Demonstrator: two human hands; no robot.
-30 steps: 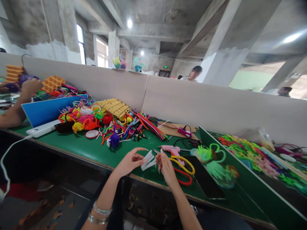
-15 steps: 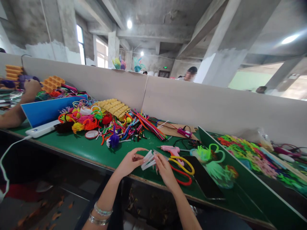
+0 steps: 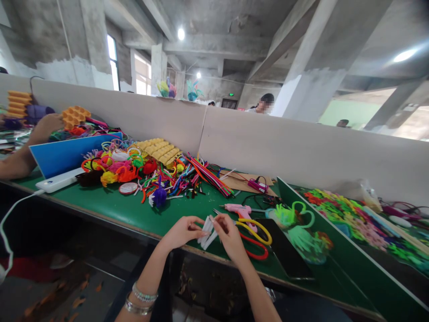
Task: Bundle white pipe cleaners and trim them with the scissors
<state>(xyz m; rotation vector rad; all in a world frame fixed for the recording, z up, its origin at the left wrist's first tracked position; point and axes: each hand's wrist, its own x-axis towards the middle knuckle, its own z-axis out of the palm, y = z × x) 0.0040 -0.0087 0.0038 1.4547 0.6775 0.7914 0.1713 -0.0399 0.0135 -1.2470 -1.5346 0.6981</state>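
Since a second ago both hands have sunk a little toward the bench edge and drawn closer, and the white stems they hold now tilt more steeply; the co-worker's hand (image 3: 47, 126) at far left has shifted slightly too.

Head view: the left hand (image 3: 182, 231) is curled, thumb and fingertips pinched on the left side of the white stems (image 3: 207, 230). The right hand (image 3: 230, 237) meets it from the other side, fingers closed on the same bundle near its top. The stems sit between the two hands, just above the front of the green bench (image 3: 114, 206).

Just right of the right hand lie the scissors (image 3: 255, 236) with yellow and red loops, partly hidden by that hand. Behind them rests a pink glue gun (image 3: 238, 209), and beyond that a green fuzzy figure (image 3: 295, 219) on a dark phone (image 3: 288, 255). Farther back, well apart from the hands, spreads a heap of coloured stems (image 3: 157, 174). A blue board (image 3: 67, 154) and a white power bank (image 3: 60, 180) stand at the left.
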